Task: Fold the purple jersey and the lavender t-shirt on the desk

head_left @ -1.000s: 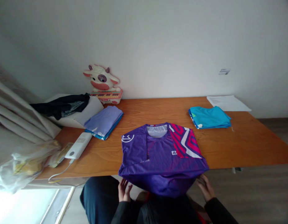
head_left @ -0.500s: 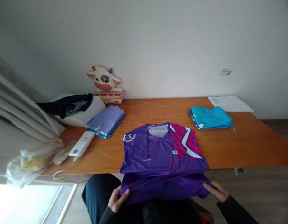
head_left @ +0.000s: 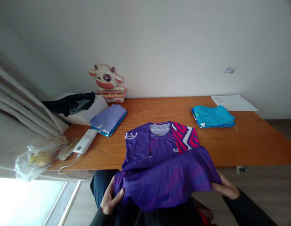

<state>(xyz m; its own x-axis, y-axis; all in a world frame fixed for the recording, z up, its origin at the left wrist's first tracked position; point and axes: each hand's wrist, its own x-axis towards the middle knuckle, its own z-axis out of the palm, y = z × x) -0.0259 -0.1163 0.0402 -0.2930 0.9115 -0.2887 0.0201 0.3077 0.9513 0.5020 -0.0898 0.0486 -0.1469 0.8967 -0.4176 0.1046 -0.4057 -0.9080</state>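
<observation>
A purple jersey (head_left: 159, 169) with a pink and white patterned sleeve lies on the table, its collar toward the wall and its sleeves folded in. Its lower part hangs past the front edge and is lifted, folding up over the chest print. At the left side of this raised part, my left hand (head_left: 110, 197) grips the cloth, thumb on top. My right hand (head_left: 227, 185) pinches the opposite side, with some fingers hidden by the fabric. The lifted cloth sags between the two hands.
Folded lilac and blue clothes (head_left: 109, 119) and a white power bank (head_left: 85, 141) with a cable lie left. A cow toy keyboard (head_left: 110, 83) stands by the wall, near a white box (head_left: 98, 108). Folded turquoise clothes (head_left: 213, 116) and paper (head_left: 233, 103) lie right.
Both hands have raised the jersey's lower part; it now folds upward and covers part of the chest, higher on the right. My right hand has moved slightly up and right.
</observation>
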